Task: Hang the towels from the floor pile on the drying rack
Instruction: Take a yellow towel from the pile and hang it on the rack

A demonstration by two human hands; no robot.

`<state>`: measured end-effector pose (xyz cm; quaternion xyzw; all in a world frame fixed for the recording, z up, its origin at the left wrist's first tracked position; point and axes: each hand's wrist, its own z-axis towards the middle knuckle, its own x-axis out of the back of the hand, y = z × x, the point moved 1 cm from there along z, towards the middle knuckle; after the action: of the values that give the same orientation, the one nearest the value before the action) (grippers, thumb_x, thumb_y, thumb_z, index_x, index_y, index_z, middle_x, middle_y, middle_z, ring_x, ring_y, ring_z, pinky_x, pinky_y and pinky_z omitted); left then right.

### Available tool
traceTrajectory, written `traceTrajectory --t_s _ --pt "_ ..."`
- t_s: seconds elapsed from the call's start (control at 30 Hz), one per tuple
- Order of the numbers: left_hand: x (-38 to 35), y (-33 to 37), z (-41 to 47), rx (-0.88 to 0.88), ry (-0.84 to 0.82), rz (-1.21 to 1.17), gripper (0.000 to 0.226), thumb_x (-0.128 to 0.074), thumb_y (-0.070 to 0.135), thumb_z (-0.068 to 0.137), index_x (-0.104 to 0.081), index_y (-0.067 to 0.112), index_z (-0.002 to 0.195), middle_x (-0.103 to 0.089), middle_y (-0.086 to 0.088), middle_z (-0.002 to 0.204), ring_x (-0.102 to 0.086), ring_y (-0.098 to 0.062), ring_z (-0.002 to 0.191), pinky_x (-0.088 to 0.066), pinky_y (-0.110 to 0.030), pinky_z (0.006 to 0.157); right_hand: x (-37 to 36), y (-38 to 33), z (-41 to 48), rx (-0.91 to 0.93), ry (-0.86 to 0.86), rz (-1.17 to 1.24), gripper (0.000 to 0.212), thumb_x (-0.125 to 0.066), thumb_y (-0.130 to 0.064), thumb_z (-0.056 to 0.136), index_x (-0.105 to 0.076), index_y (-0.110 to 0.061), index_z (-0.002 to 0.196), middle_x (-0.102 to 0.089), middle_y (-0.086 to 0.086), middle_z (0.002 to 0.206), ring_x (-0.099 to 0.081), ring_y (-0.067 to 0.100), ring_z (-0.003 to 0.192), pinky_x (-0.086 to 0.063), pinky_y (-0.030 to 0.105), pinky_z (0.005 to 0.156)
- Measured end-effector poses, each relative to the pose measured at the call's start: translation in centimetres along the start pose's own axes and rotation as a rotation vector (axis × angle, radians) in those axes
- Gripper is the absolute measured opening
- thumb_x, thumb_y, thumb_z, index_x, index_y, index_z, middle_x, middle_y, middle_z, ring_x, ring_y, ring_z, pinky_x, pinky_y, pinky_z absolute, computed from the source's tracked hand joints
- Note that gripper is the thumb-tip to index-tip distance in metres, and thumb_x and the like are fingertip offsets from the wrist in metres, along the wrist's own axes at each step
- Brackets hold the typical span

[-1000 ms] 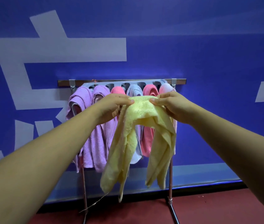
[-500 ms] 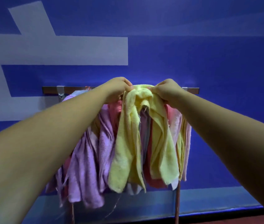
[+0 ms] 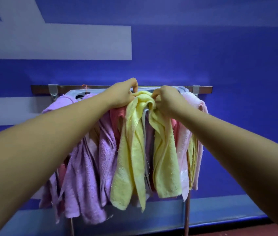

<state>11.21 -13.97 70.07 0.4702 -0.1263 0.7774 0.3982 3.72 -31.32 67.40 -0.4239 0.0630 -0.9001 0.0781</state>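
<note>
Left hand [image 3: 123, 95] and right hand [image 3: 167, 101] are gripping a bunched yellow terry towel [image 3: 131, 150] atop the metal drying rack [image 3: 202, 89]; unevenly draped, it may slide.

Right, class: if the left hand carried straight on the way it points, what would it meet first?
Probably the drying rack's top bar, just beyond the left hand, whose fingers grip the yellow towel; behind that, the blue wall. Depth is hard to judge.
</note>
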Motion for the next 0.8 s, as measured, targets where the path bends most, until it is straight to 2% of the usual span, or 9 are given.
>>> traceTrajectory --t_s 0.1,0.17,0.27,0.37,0.4,0.47,0.53,0.67,0.8 --pt "-0.4 0.9 -1.2 -0.063 0.121 0.163 0.018 -0.061 0.018 0.092 -0.065 0.017 0.11 -0.046 -0.013 0.116 -0.048 -0.031 0.109 -0.04 -0.039 0.097 -1.0 -0.6 -2.5 0.102 0.104 -0.076 0.015 -0.055 -0.006 0.083 -0.064 -0.004 0.072 -0.051 0.017 0.097 -0.045 0.029 0.097 -0.04 0.035 0.075" --pt "-0.9 1.8 -2.1 -0.118 0.119 0.143 0.02 -0.055 0.008 0.091 -0.062 0.008 0.11 -0.044 -0.013 0.108 -0.053 -0.034 0.101 -0.042 -0.037 0.085 -1.4 -0.5 -3.8 0.146 0.186 -0.161 0.012 -0.056 -0.007 0.081 -0.066 -0.004 0.076 -0.049 0.016 0.103 -0.043 0.031 0.097 -0.036 0.034 0.078" --pt "-1.5 3.0 -3.6 -0.056 0.111 0.128 0.011 -0.047 0.007 0.088 -0.055 0.012 0.095 -0.041 -0.008 0.092 -0.053 -0.035 0.096 -0.029 -0.03 0.07 -1.6 -0.5 -4.4 0.158 0.1 -0.041 0.012 -0.057 -0.005 0.08 -0.069 -0.005 0.081 -0.055 0.015 0.096 -0.049 0.033 0.094 -0.045 0.044 0.079" --pt "-2.6 4.0 -4.9 0.023 0.072 0.071 0.028 -0.048 0.01 0.089 -0.057 0.014 0.114 -0.047 -0.018 0.095 -0.047 -0.03 0.089 -0.018 -0.025 0.062 -1.4 -1.4 -4.9 0.101 0.082 0.138 0.01 -0.055 -0.004 0.081 -0.064 -0.005 0.079 -0.063 0.014 0.083 -0.055 0.03 0.085 -0.048 0.044 0.072" --pt "-3.1 4.1 -5.1 0.041 0.051 0.016 0.038 -0.048 0.01 0.087 -0.055 0.015 0.125 -0.051 -0.023 0.102 -0.048 -0.031 0.093 -0.021 -0.027 0.064 -1.4 -1.7 -5.1 0.042 0.064 0.214 0.01 -0.053 -0.004 0.081 -0.062 -0.008 0.077 -0.063 0.01 0.078 -0.057 0.028 0.078 -0.048 0.042 0.067" --pt "-4.1 4.4 -5.4 0.094 0.019 -0.144 0.058 -0.049 0.015 0.082 -0.045 0.016 0.14 -0.05 -0.026 0.121 -0.046 -0.035 0.118 -0.033 -0.029 0.09 -1.7 -1.8 -5.6 -0.096 -0.014 0.436 0.015 -0.053 -0.004 0.084 -0.058 -0.019 0.084 -0.06 -0.003 0.077 -0.056 0.013 0.072 -0.045 0.029 0.061" --pt "-4.8 4.8 -5.6 0.171 0.037 -0.272 0.068 -0.051 0.019 0.081 -0.036 0.018 0.147 -0.045 -0.021 0.136 -0.043 -0.034 0.13 -0.036 -0.035 0.103 -2.7 -1.5 -6.0 -0.17 -0.073 0.729 0.024 -0.059 -0.002 0.087 -0.056 -0.016 0.106 -0.062 -0.003 0.092 -0.057 0.009 0.083 -0.045 0.02 0.068" --pt "-6.0 5.0 -6.1 0.27 0.147 -0.478 0.07 -0.059 0.018 0.084 -0.028 0.014 0.147 -0.045 -0.013 0.142 -0.047 -0.028 0.129 -0.039 -0.032 0.102 -4.6 -0.2 -6.0 -0.257 -0.1 1.094 0.044 -0.069 -0.002 0.084 -0.053 -0.008 0.125 -0.066 0.015 0.123 -0.065 0.02 0.112 -0.05 0.039 0.102" --pt "-7.1 4.1 -6.8 0.253 0.142 -0.471 0.076 -0.058 0.016 0.085 -0.026 0.027 0.153 -0.035 -0.009 0.134 -0.05 -0.024 0.117 -0.033 -0.02 0.095 -5.8 0.6 -6.3 -0.195 -0.08 0.982 0.056 -0.078 -0.023 0.076 -0.056 -0.021 0.128 -0.07 0.003 0.119 -0.066 0.021 0.115 -0.051 0.045 0.103"
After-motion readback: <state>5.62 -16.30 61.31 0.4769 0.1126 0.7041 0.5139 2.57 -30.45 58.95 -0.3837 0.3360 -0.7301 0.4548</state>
